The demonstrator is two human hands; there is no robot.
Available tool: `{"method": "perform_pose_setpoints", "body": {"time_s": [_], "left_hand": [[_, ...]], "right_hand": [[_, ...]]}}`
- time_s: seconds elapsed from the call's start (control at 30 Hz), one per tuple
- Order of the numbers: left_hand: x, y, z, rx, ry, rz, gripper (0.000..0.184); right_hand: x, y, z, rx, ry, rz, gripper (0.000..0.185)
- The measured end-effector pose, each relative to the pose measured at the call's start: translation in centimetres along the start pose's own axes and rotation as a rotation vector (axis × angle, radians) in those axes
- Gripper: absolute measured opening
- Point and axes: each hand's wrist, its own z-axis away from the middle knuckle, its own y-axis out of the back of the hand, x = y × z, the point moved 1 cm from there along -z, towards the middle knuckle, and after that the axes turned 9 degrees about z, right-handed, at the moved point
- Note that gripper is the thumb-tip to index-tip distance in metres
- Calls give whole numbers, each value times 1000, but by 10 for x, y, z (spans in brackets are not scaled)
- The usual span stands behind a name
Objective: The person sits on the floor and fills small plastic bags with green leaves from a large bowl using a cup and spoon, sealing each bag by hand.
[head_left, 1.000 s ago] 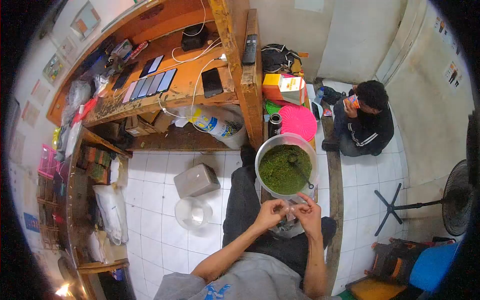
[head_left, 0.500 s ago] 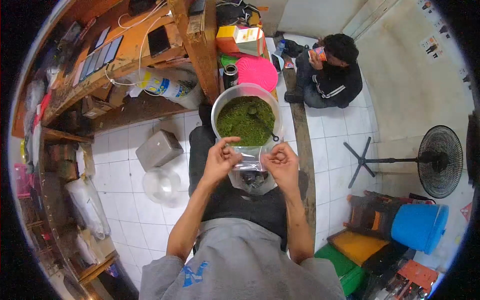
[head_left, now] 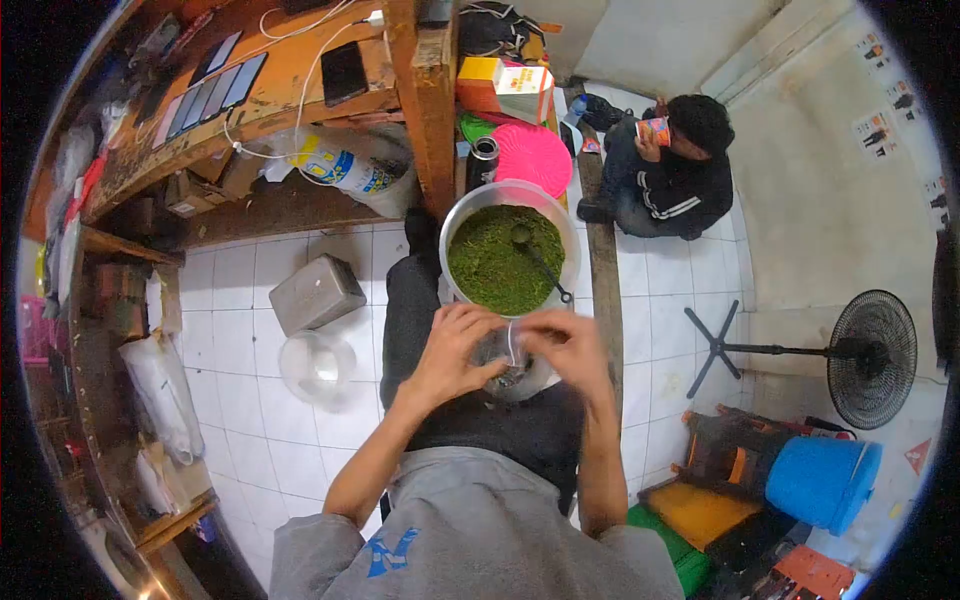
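Note:
Between my hands, just in front of the tub, is a small clear plastic bag (head_left: 515, 343), now narrow and partly covered by fingers. My left hand (head_left: 455, 352) is closed on its left side, thumb toward me. At the other side, my right hand (head_left: 568, 348) pinches the bag and is smeared by motion. Right beyond them stands a whitish plastic tub (head_left: 450, 285) of chopped green leafy material (head_left: 495, 255). A dark measuring scoop (head_left: 540, 262) rests in it, handle toward my right hand. Below my hands, a clear container (head_left: 512, 385) with dark contents is partly hidden.
Behind the tub are a dark bottle (head_left: 483, 165), a pink lid (head_left: 535, 158) and a yellow-red box (head_left: 505, 90). A person (head_left: 680, 180) sits at the back right holding a cup. A fan (head_left: 870, 360) stands at right; a grey box (head_left: 317, 293) lies on the floor at left.
My hands have drawn closer together, and the bag, spread flat before, is narrower now. My right hand has turned over the bag. The whole view has shifted slightly.

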Motion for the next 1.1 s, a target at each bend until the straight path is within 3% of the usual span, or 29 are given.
{"method": "perform_pose_setpoints", "body": {"time_s": [0.17, 0.27, 0.33, 0.47, 0.7, 0.8, 0.87, 0.93, 0.97, 1.03, 1.1], "left_hand": [[-11, -4, 7, 179, 103, 47, 54], [-15, 0, 4, 279, 74, -19, 54], [-20, 0, 6, 337, 80, -6, 53], [-16, 5, -1, 290, 6, -14, 57], [-9, 7, -2, 98, 5, 10, 60], [-19, 2, 3, 139, 47, 41, 60], [-20, 4, 8, 177, 90, 80, 60], [-19, 9, 8, 253, 154, 35, 61], [-19, 12, 10, 250, 146, 36, 61], [-20, 19, 17, 289, 192, 14, 67], [-31, 25, 27, 303, 244, 29, 68]], "right_hand": [[-18, -6, -29, -156, -37, 103, 20], [-28, -16, -33, -14, 12, 221, 19], [-23, -22, -27, 111, -99, 46, 20], [1, -34, -25, -119, 21, 59, 28], [-14, -24, -22, -217, 27, 325, 25], [-4, -7, -39, -129, 80, 118, 22], [23, 1, -70, 226, 45, 428, 13], [31, 0, -92, 323, 107, 1085, 10], [40, 1, -100, 331, 104, 1087, 10], [56, -1, -115, -59, 92, 1274, 9], [64, 1, -123, 19, 89, 1240, 11]]}}
